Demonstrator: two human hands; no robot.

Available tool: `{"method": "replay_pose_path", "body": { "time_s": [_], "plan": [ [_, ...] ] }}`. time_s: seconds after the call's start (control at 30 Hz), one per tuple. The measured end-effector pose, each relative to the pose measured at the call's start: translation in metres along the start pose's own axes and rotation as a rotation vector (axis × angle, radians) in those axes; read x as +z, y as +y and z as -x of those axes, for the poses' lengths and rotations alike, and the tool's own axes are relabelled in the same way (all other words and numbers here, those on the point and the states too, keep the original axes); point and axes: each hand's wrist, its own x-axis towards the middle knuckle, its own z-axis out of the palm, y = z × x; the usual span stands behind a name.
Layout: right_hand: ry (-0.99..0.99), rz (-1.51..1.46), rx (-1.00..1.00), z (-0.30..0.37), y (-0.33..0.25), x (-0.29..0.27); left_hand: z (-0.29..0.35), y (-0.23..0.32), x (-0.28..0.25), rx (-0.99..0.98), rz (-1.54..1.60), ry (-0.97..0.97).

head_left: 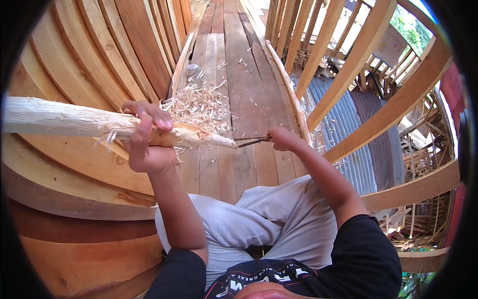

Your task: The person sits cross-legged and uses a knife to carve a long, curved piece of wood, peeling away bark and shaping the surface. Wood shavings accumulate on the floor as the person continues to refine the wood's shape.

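A long, pale, peeled wooden pole (64, 117) enters from the left and tapers to a whittled tip on my right. My left hand (149, 137) is closed around it a short way back from the tip, and curled strips of wood hang from the pole beside that hand. In my right hand (283, 139), the fingers are wrapped round a dark, narrow knife (254, 142). Its blade points left, with the end at the pole's tip; I cannot tell whether they touch. My right fist hides the knife's handle.
Pale wood shavings (201, 107) are heaped on the plank floor (249, 99) beyond the pole. A small grey cup-like container (193, 70) stands past them. A board wall (74, 60) rises at left; a slatted wooden railing (358, 50) runs at right, above corrugated metal sheets (343, 134).
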Motion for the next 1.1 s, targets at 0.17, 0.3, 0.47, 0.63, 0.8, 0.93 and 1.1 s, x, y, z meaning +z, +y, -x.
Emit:
{"method": "replay_pose_path", "body": {
  "time_s": [0.17,0.3,0.47,0.63,0.8,0.93,1.1],
  "plan": [
    [0.189,-0.07,0.213,0.045,0.006,-0.027,0.015,-0.038,0.016,0.056,-0.003,-0.07],
    [0.265,-0.437,0.303,0.077,-0.036,-0.081,0.02,-0.055,0.014,0.056,-0.022,-0.054],
    [0.424,-0.622,0.136,0.062,-0.048,-0.08,0.024,-0.061,0.024,0.049,-0.015,-0.072],
    [0.199,-0.902,0.134,0.033,-0.059,-0.058,0.023,-0.062,0.023,0.032,-0.032,-0.122],
    [0.114,-0.981,0.084,0.015,-0.064,-0.029,0.019,-0.067,0.019,0.052,-0.013,-0.14],
    [0.16,-0.843,0.049,-0.003,-0.067,-0.01,0.015,-0.072,0.016,0.127,-0.014,-0.159],
    [0.228,-1.074,0.105,-0.009,-0.074,-0.005,0.019,-0.083,0.021,0.274,-0.109,-0.144]
  ]
}}
